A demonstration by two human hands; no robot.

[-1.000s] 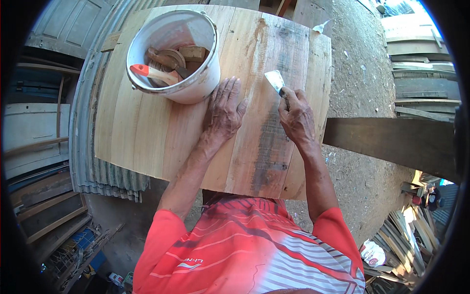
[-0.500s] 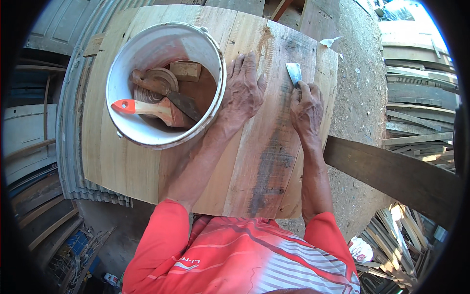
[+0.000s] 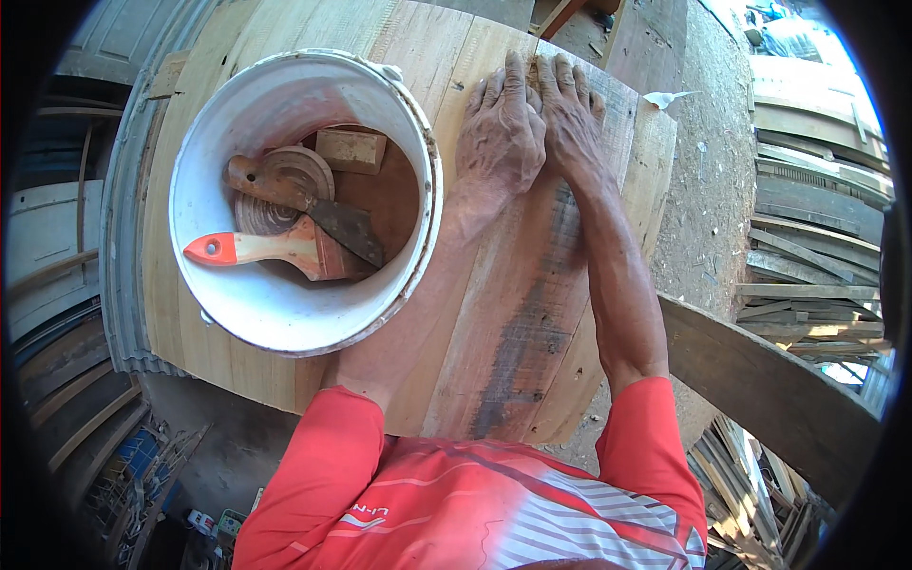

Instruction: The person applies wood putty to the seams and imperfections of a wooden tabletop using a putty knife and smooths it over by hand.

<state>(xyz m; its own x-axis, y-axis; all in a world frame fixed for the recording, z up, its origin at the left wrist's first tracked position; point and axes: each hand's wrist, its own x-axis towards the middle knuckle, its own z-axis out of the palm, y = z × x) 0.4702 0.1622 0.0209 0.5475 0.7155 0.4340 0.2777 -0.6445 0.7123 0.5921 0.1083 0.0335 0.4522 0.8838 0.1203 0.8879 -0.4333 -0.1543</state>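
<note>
My left hand (image 3: 502, 133) lies on the wooden plank panel (image 3: 456, 351) near its far edge, with its fingers stretched out and bare. Close against it, my right hand (image 3: 573, 128) bears down palm-low on the same planks, fingers pointing away from me. The metal scraper is hidden beneath that hand and shows nowhere else. Under both hands the wood is brownish, and a dark stained streak (image 3: 518, 361) runs toward me. Left of my left forearm stands a white bucket (image 3: 304, 332). It contains a paintbrush (image 3: 275, 249), a putty knife (image 3: 304, 204), a round disc (image 3: 271, 218) and a small block (image 3: 351, 150).
A dark plank (image 3: 760, 380) juts out at the right of the panel. Stacked boards (image 3: 817, 228) line the far right, with scrap wood (image 3: 750, 484) below them. Corrugated sheets (image 3: 123, 237) edge the left side. A white scrap (image 3: 665, 99) sits at the panel's far right corner.
My right hand has moved forward and left until it meets my left hand, and the scraper blade has gone out of sight. My left hand has shifted slightly forward.
</note>
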